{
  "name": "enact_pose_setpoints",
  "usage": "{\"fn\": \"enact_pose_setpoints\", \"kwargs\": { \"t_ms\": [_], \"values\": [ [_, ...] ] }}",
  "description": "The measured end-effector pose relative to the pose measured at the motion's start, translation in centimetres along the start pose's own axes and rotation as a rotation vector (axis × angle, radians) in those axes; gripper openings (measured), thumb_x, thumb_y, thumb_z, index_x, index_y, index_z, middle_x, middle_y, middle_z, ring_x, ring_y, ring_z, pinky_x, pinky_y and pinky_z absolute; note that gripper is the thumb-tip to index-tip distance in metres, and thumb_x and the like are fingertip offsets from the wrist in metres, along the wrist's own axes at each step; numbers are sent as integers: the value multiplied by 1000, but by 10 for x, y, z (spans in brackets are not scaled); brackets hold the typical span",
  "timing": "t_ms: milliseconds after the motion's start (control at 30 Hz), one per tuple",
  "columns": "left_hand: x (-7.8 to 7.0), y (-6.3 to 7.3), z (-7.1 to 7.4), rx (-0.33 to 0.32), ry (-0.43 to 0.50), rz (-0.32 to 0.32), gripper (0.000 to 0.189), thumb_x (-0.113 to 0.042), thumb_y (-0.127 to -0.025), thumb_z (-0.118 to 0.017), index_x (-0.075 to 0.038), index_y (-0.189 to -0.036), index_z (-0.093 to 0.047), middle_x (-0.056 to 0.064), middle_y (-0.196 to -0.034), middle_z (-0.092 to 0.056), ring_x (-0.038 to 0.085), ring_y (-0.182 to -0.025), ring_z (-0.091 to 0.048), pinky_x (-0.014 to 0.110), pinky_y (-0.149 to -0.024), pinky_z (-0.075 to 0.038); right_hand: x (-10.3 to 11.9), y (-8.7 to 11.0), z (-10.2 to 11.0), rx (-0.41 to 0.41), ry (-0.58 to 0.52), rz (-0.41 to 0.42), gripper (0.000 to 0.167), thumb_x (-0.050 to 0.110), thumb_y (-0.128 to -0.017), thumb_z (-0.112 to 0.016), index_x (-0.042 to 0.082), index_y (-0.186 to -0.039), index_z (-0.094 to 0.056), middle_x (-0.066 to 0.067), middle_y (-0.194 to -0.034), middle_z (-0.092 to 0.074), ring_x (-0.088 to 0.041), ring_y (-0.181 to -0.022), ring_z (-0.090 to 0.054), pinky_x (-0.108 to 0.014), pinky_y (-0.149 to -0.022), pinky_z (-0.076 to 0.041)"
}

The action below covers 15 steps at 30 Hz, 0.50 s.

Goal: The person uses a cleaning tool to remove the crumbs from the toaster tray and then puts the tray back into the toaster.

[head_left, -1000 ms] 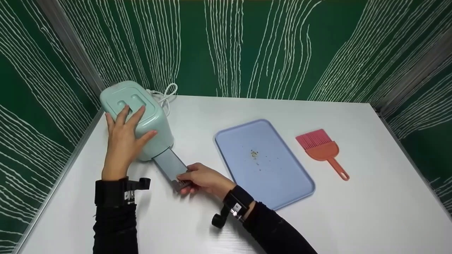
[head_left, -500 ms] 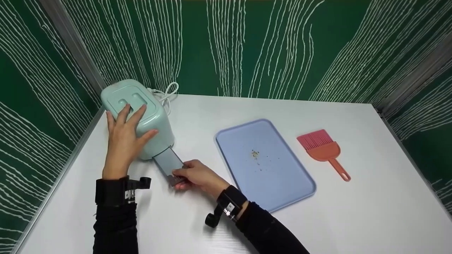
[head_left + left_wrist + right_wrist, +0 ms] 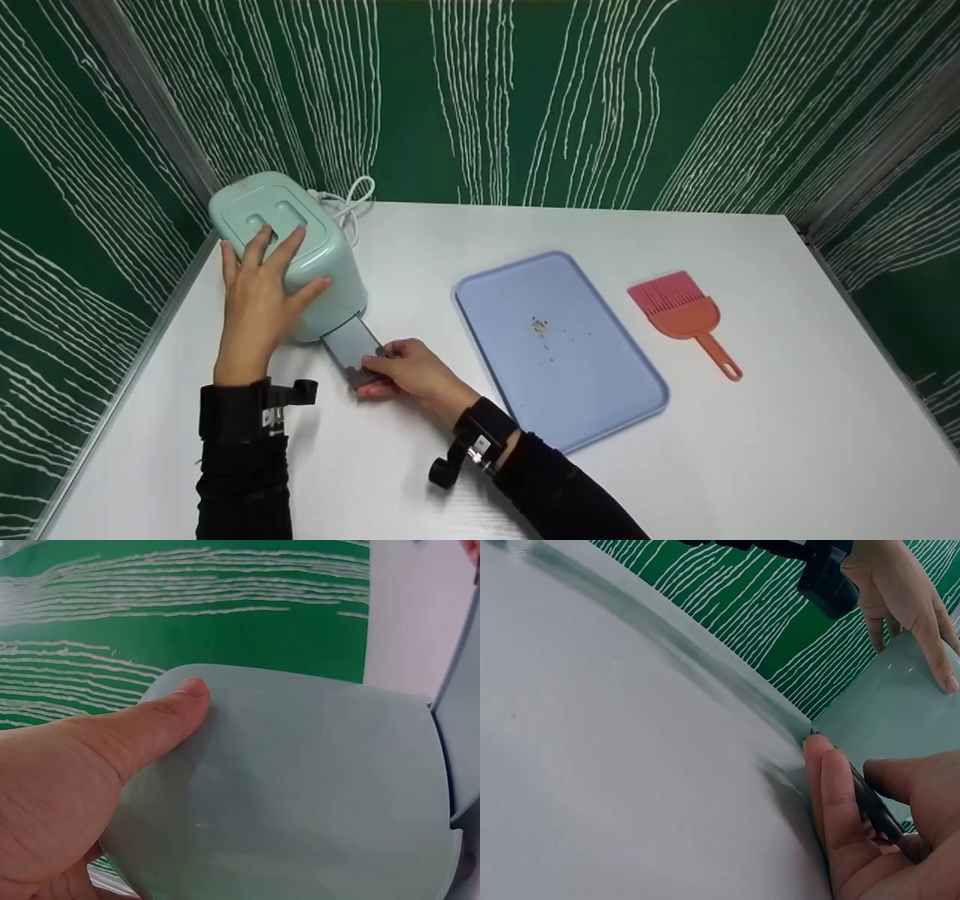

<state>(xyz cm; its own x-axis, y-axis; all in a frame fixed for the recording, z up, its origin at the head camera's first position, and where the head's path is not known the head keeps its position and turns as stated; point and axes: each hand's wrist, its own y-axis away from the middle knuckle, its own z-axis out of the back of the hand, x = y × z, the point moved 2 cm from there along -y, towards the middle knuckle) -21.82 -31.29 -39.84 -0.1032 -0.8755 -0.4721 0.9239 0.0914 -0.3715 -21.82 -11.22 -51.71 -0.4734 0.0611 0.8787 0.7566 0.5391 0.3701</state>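
Note:
A mint-green toaster (image 3: 292,247) stands at the left of the table. My left hand (image 3: 259,307) rests on it with fingers spread over the slotted top, the thumb (image 3: 169,716) lying along its end wall. From the low end of the toaster sticks out a flat grey crumb tray (image 3: 349,345), partly inside the body. My right hand (image 3: 412,375) pinches the tray's dark outer end between thumb and fingers. In the right wrist view that dark edge (image 3: 874,806) shows between thumb and fingers.
A blue rectangular tray (image 3: 585,397) with a few crumbs (image 3: 539,325) lies right of my right hand. Further right is an orange dustpan (image 3: 686,319) with a pink brush (image 3: 667,291). A white cord (image 3: 352,199) lies behind the toaster, near the green wall.
My right hand has moved left and slightly up with the crumb tray, so less of the tray sticks out of the toaster. My left hand has stayed on the toaster.

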Motion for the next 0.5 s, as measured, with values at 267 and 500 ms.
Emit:
{"fn": "enact_pose_setpoints", "kwargs": {
  "t_ms": [267,500],
  "values": [
    [2,1,0,1,-1,9,78,-33,-94,-85,-12,-161,-50,34,-169,-32,55,-163,-17,65,-136,5,-1,-4,-4,-22,-98,20,15,-7,-99,-68,-8,-112,-61,-17,-108,-71,-16,-77,-79,-22,-79,-66],
    [1,0,-2,21,1,31,78,-35,-95,-83,-15,-162,-49,32,-171,-31,56,-164,-10,65,-136,6,-2,-8,-3,-59,-60,37,16,-8,-99,-69,-12,-113,-63,-18,-107,-73,-17,-80,-80,-22,-81,-66]
  ]
}}
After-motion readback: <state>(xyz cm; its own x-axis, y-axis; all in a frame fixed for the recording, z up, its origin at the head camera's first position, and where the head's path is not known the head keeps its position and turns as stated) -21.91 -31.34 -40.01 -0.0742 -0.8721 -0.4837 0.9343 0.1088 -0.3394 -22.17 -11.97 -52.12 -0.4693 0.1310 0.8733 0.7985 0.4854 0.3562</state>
